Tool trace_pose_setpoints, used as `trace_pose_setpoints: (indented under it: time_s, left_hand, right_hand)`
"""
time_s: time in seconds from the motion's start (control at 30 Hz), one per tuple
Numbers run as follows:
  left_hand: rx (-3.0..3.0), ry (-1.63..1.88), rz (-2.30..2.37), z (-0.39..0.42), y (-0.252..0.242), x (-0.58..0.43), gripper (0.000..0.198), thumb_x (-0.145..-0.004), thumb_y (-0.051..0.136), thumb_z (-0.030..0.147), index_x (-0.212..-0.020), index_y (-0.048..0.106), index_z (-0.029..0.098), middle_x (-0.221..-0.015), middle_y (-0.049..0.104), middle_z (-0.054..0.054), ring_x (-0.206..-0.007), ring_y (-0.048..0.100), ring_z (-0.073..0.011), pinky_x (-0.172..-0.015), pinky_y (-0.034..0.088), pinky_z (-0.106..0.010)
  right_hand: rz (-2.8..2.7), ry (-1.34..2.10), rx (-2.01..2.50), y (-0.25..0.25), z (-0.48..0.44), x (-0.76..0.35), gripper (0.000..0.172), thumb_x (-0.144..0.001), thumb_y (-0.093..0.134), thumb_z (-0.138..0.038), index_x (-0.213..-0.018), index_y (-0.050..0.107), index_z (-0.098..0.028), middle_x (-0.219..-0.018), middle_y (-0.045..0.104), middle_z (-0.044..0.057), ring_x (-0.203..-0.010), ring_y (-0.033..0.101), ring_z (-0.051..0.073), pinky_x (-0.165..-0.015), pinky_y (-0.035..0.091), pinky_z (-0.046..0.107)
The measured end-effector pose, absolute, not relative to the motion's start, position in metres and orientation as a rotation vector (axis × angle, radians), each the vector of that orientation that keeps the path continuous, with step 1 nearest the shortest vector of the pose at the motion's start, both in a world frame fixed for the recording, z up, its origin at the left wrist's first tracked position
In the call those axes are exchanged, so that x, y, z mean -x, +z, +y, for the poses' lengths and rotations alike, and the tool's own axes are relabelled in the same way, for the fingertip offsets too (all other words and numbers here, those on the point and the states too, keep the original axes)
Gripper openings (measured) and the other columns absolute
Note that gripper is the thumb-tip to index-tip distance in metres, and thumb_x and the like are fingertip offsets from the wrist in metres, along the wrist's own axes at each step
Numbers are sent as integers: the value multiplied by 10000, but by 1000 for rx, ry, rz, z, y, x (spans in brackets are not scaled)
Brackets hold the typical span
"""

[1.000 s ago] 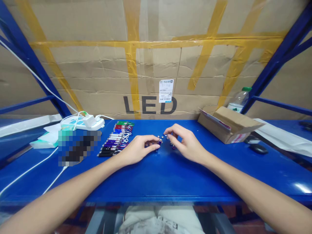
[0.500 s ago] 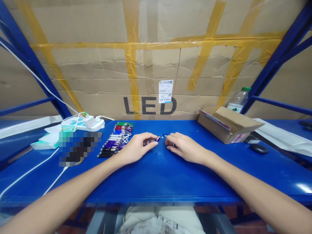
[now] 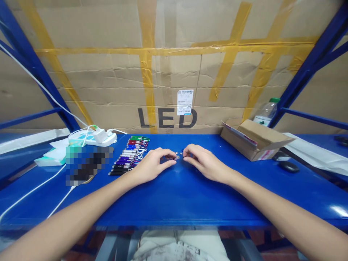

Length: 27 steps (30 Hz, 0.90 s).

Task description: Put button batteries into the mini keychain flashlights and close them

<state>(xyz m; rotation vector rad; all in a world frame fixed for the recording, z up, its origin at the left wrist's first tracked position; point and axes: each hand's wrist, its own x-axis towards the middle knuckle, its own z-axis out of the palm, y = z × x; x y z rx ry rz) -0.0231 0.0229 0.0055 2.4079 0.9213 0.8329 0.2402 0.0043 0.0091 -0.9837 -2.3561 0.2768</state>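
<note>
Since the earlier frame, your right hand (image 3: 205,160) has uncurled slightly, its hold indeterminable, while your left hand (image 3: 153,165) pinches a small silvery metal piece (image 3: 178,158) at its three o'clock, probably light, rigid, slippery: grip its sides.

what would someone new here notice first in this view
Likely the huge cardboard at the back, with black LED letters and yellow tape. Next, the row of colourful small tubes left of centre on the blue table. Then the left hand and right hand, close together near the middle, with tiny round pieces between them.
</note>
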Motion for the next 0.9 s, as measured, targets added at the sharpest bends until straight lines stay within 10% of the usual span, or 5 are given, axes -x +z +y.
trace_pose_setpoints:
  time_s: [0.9]
  left_hand:
    - [-2327,924,913,14,6,19,216,-1016,682,358,-1123,795,209,-1051,807,-41,-863,690,-189,-781,519,-299]
  right_hand:
    - [-2320,111,815,6,1,-236,125,-1139,470,-270,-1087,581,-244,-1059,705,80,-941,594,238,-843,490,364]
